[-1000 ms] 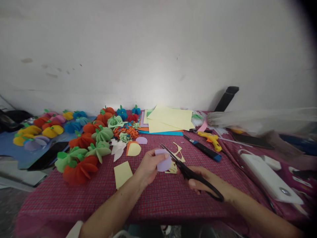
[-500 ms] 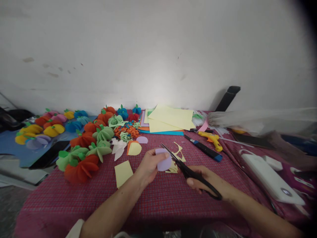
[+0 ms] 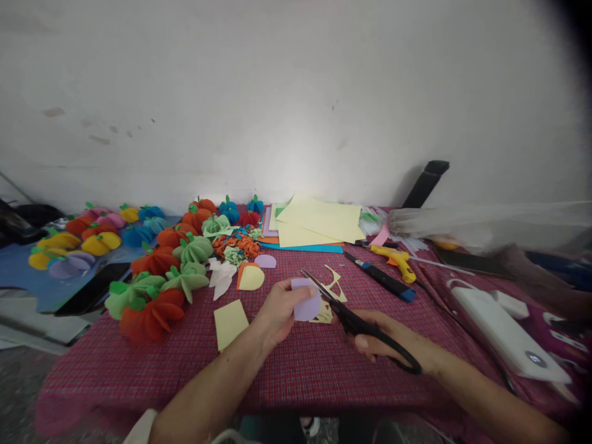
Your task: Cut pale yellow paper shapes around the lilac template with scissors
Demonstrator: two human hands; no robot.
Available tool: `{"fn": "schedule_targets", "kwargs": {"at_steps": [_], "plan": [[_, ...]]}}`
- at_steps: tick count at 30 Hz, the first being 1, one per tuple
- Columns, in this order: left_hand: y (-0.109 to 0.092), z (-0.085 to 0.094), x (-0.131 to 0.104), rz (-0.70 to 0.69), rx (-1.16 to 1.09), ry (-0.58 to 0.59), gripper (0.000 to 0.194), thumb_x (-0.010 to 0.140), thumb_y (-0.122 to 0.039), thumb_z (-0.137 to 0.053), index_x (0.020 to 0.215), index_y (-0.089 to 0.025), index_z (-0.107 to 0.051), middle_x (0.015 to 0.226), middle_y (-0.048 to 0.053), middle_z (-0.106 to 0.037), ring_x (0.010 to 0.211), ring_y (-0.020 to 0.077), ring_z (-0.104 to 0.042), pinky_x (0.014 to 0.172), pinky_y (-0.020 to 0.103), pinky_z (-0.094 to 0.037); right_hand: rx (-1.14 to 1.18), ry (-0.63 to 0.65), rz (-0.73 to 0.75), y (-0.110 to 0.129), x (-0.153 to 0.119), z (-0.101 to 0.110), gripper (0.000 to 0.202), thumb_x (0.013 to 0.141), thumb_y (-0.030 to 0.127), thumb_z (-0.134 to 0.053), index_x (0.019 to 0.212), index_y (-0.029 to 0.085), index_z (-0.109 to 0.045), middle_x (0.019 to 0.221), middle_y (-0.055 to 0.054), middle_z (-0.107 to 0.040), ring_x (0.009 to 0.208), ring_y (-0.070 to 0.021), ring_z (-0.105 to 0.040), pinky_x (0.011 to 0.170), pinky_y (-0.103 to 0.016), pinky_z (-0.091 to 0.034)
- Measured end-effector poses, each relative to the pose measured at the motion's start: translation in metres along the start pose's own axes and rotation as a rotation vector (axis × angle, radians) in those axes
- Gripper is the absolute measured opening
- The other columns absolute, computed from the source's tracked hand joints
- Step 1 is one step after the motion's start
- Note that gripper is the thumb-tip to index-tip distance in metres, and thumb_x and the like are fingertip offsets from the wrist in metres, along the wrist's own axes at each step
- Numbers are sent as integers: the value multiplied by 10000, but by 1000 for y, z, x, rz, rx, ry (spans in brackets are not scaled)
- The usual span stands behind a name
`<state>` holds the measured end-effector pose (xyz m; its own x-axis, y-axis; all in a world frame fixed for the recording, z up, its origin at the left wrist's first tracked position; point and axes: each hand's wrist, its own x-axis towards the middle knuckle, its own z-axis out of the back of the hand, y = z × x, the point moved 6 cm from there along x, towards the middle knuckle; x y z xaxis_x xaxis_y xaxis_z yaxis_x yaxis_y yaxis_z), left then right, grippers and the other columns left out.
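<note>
Between the thumb and fingers of my left hand (image 3: 280, 306) is a piece of purple paper (image 3: 307, 302), its right edge cut into a curve. My right hand (image 3: 377, 333) grips black-handled scissors (image 3: 358, 322), whose blades point up and left along the purple piece's upper right edge. Whether the blades touch the paper I cannot tell. Pale yellow paper scraps (image 3: 333, 287) lie behind and beneath the blades. Left of my left hand rest a yellow rectangular piece (image 3: 230, 324), a rounded yellow piece (image 3: 252, 278) on orange ones, and a rounded purple piece (image 3: 265, 261).
Several paper pumpkins (image 3: 152, 316) fill the left side. Coloured sheets (image 3: 319, 222) lie at the back by the wall. To the right are a utility knife (image 3: 386, 280), a yellow glue gun (image 3: 395, 261) and a white power bank (image 3: 511, 333). Shredded paper (image 3: 240, 245) sits behind.
The purple piece's right edge looks rounder at the top. My right hand and the scissor handles have shifted slightly to the right. My left hand has hardly moved.
</note>
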<state>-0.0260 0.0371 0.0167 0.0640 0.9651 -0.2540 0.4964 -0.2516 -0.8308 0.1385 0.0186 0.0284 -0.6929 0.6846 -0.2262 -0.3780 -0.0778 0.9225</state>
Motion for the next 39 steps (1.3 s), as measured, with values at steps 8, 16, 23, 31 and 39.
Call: {"fn": "schedule_targets", "kwargs": {"at_steps": [8, 16, 23, 31, 39], "plan": [[-1, -1, -1, 10, 12, -14, 188, 500, -198, -730, 620, -97, -628, 522, 22, -607, 456, 107, -527, 482, 229, -390, 24, 35, 12, -5, 6, -2, 339, 763, 425, -533, 954, 145, -560, 625, 30, -389, 509, -74, -361, 440, -173, -329], [0, -1, 0, 8, 11, 4, 186, 505, -201, -729, 617, -93, -627, 527, 27, -612, 459, 112, -534, 485, 235, -399, -3, 41, 12, -3, 4, 1, 293, 767, 419, -531, 858, 141, -550, 590, 44, -366, 488, -65, -336, 426, -166, -302], [0, -2, -1, 12, 23, 14, 172, 519, -191, -722, 616, -90, -624, 527, 25, -613, 455, 103, -531, 470, 217, -395, 5, 27, -4, -9, 5, 2, 292, 768, 431, -523, 803, 141, -517, 591, 38, -390, 481, -67, -363, 420, -166, -317], [3, 0, 0, 20, 58, 32, 162, 531, -191, -716, 622, -91, -627, 538, 31, -617, 460, 103, -535, 465, 212, -395, -53, 43, -42, -9, 1, 8, 332, 769, 436, -526, 923, 144, -560, 553, 46, -397, 433, -54, -348, 388, -163, -278], [5, 1, 4, -2, 29, 26, 154, 560, -208, -713, 638, -104, -631, 526, 14, -601, 463, 101, -528, 467, 218, -406, -16, -82, -109, -29, 12, 25, 440, 748, 469, -531, 1065, 170, -479, 629, 26, -493, 457, -73, -433, 411, -182, -362]]}}
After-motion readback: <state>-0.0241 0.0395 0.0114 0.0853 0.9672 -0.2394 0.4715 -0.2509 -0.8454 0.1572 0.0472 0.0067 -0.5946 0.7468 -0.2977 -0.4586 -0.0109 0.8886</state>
